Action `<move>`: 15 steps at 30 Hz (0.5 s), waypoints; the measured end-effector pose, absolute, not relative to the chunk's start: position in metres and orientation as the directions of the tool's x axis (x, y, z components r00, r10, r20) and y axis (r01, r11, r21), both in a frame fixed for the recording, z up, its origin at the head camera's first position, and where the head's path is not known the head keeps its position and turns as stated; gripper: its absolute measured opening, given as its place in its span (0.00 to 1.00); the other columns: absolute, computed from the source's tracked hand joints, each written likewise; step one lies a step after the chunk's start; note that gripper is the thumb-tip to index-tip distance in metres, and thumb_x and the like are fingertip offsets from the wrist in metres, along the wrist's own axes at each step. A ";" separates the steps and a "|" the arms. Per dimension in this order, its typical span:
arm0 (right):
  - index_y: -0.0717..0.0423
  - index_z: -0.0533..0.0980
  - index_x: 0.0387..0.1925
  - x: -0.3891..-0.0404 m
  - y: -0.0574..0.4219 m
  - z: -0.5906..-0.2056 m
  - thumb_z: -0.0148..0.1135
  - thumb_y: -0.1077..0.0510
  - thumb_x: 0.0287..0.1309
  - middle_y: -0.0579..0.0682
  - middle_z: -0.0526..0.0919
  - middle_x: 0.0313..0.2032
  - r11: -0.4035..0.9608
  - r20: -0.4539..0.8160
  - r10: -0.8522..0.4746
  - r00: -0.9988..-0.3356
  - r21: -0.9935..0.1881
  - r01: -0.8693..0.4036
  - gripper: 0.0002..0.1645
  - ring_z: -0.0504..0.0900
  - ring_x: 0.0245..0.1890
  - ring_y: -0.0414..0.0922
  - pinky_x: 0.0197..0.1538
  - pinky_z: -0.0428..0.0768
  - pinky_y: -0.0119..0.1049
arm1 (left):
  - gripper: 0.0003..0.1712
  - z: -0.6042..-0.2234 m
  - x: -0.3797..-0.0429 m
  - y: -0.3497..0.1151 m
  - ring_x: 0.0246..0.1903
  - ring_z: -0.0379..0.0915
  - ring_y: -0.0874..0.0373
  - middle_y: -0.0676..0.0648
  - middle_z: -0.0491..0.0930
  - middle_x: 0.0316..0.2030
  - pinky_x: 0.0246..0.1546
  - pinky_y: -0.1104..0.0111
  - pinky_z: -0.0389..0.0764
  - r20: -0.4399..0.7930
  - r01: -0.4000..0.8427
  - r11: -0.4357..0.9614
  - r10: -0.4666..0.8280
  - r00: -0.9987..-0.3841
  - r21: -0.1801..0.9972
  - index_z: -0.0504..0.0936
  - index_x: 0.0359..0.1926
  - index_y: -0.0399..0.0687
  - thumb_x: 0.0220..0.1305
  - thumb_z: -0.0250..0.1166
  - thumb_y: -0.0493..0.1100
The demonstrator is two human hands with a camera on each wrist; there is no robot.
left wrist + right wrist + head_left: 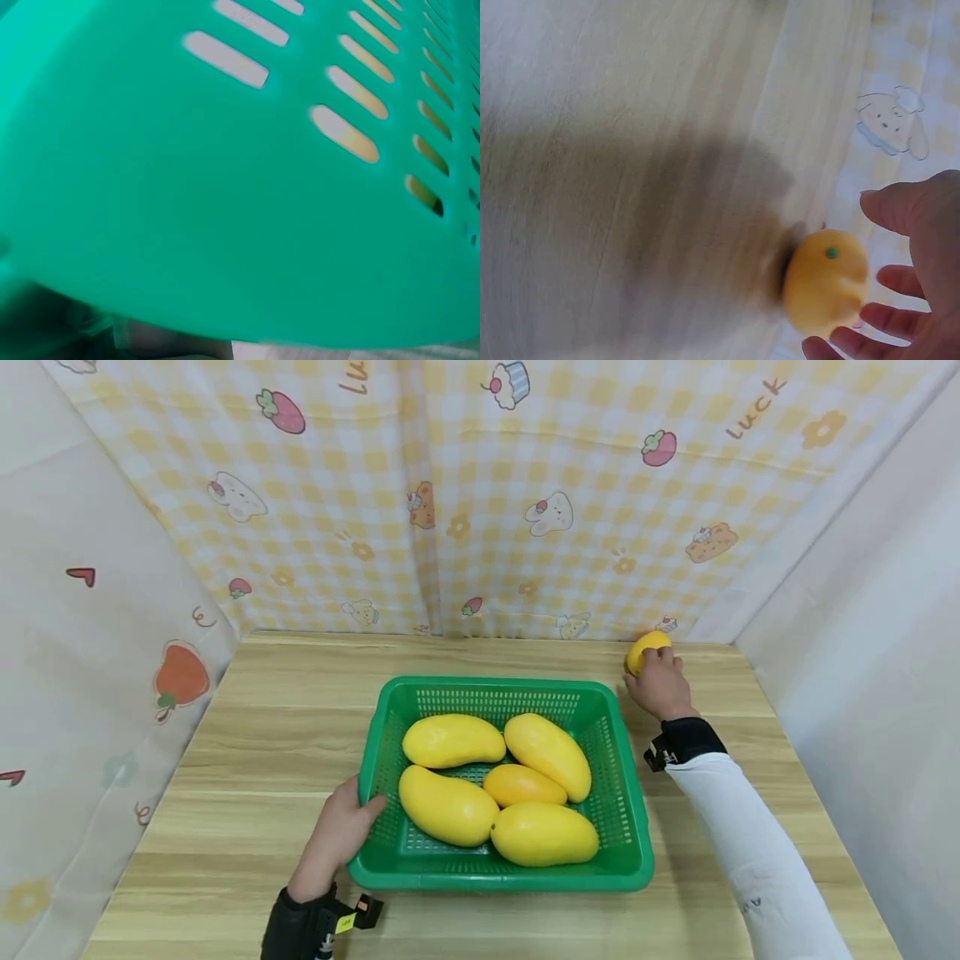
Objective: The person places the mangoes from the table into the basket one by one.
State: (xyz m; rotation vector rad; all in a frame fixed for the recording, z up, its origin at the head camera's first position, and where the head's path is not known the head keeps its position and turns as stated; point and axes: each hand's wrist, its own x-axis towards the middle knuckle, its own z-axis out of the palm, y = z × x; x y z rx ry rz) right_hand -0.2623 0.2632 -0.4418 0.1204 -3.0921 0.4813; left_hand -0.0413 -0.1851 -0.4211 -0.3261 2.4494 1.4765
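Observation:
A green plastic basket (498, 882) stands on the table with several yellow mangoes (450, 806) inside, the one in the middle (523, 786) smaller and more orange. My left hand (341, 827) grips the basket's left rim, thumb over the inner side; in the left wrist view the basket's slotted wall (225, 202) fills the picture. At the back right, by the curtain, lies a small yellow-orange fruit (647, 648) with a green dot, seen in the right wrist view. My right hand (662, 685) is at this fruit, its fingers spread and the thumb apart from it.
A yellow checked curtain (495, 568) rises along the table's back edge. Pale cloth walls stand on the left (97, 693) and right (847, 635). Wood-grain tabletop (285, 718) shows around the basket.

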 end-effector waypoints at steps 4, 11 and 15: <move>0.76 0.57 0.60 -0.270 0.264 -0.448 0.57 0.53 0.63 0.78 0.53 0.58 0.944 -0.001 -0.042 -0.999 -0.327 -0.040 0.36 0.58 0.53 0.74 0.39 0.72 0.65 | 0.13 -0.421 -0.040 -0.185 0.28 0.75 0.54 0.42 0.77 0.32 0.28 0.64 0.78 -0.337 -0.330 0.448 -0.066 -0.939 0.831 0.74 0.48 0.31 0.66 0.53 0.36; 0.74 0.53 0.64 -0.280 0.260 -0.444 0.54 0.51 0.65 0.78 0.45 0.61 0.940 -0.077 0.024 -0.997 -0.338 0.048 0.39 0.54 0.55 0.77 0.43 0.70 0.67 | 0.15 -0.420 -0.040 -0.184 0.28 0.75 0.54 0.43 0.77 0.32 0.27 0.63 0.78 -0.325 -0.315 0.444 -0.057 -0.944 0.839 0.73 0.49 0.29 0.66 0.54 0.37; 0.71 0.50 0.66 -0.285 0.261 -0.442 0.53 0.50 0.65 0.79 0.42 0.62 0.930 -0.118 0.051 -0.992 -0.356 0.090 0.40 0.53 0.55 0.77 0.46 0.69 0.66 | 0.14 -0.420 -0.039 -0.183 0.28 0.75 0.54 0.43 0.77 0.31 0.27 0.64 0.78 -0.328 -0.324 0.436 -0.068 -0.942 0.840 0.74 0.49 0.31 0.66 0.54 0.36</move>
